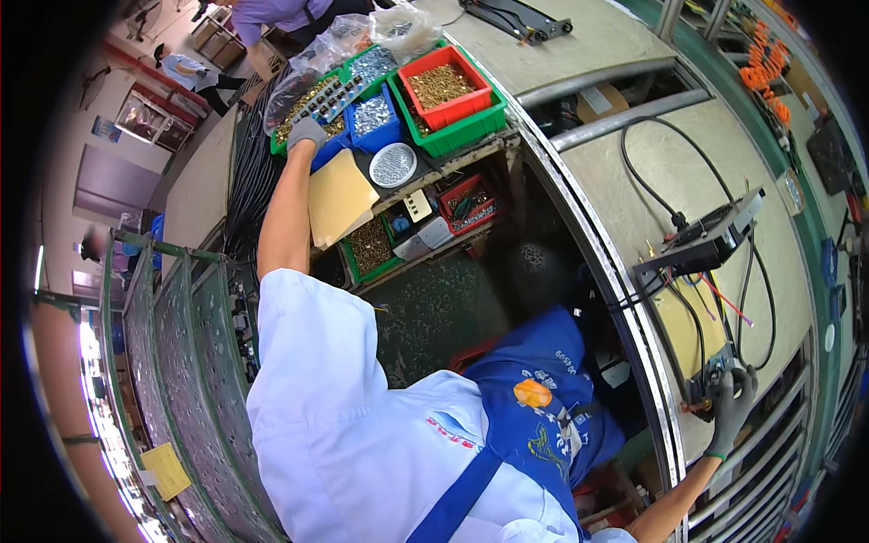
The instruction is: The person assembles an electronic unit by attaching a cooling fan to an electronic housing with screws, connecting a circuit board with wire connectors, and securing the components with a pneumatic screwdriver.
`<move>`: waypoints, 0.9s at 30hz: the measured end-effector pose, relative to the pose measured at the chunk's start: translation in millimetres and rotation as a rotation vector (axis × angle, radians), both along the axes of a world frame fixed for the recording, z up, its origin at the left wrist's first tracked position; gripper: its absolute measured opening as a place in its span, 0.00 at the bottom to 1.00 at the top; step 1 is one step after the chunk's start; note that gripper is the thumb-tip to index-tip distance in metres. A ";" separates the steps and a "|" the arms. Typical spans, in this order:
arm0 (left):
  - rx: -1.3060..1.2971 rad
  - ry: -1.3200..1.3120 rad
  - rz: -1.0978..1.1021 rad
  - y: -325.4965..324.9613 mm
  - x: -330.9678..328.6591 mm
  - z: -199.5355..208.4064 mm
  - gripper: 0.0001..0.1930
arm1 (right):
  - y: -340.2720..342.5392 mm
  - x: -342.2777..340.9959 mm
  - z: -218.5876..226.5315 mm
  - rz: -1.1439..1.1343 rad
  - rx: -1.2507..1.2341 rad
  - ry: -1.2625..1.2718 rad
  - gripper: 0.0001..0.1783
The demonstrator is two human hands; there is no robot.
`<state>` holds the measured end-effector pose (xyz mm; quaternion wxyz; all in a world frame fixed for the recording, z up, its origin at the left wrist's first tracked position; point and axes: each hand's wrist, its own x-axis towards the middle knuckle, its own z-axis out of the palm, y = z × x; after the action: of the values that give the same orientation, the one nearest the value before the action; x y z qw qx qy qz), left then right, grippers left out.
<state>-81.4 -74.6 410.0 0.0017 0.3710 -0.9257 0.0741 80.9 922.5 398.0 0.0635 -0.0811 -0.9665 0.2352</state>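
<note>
My left hand (306, 132), in a grey glove, reaches to the near end of a light tray holding several small black parts (331, 98), which lies across the bins. Its fingers look bent together; whatever is in them is too small to make out. Far to the right, my gloved right hand (733, 403) is closed on a small dark and silver part (699, 391) at the bench. Cables run from around that part up to a black metal housing (711, 237) with loose coloured wires. A yellowish sheet (692, 324) lies under the wires.
A red bin (445, 83) of brass-coloured pieces sits in a green one. Beside it are a blue bin (371, 118) of silver pieces, a round dish (393, 166) and tan cardboard (340, 199). A metal rail (593, 244) edges the bench. Another person (281, 18) stands beyond the bins.
</note>
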 end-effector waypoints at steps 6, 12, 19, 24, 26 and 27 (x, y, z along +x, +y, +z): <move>-0.030 -0.050 -0.030 -7.0 -7.9 -8.6 0.19 | -15.6 53.6 33.6 -0.197 -0.030 0.187 0.13; -0.121 0.090 -0.255 37.1 -25.5 -40.7 0.20 | 19.3 158.6 37.1 -0.370 0.160 0.398 0.12; -0.283 0.576 -0.333 -14.6 18.3 38.9 0.22 | 44.7 284.6 -12.9 -0.926 -0.401 0.440 0.12; 1.602 0.721 -0.561 306.9 65.3 61.5 0.10 | 33.8 385.3 -49.2 -1.215 -0.916 0.229 0.11; 1.833 0.525 -0.576 425.0 99.0 46.1 0.12 | 37.5 400.8 -69.3 -1.347 -0.986 0.192 0.12; 2.010 0.354 -0.453 474.5 107.2 39.5 0.13 | 42.3 414.6 -82.3 -1.494 -1.044 0.153 0.14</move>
<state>25.8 399.9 449.5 -0.1581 0.0249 -0.5954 -0.7873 495.5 964.8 315.7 0.2184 -0.6881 -0.4265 0.5448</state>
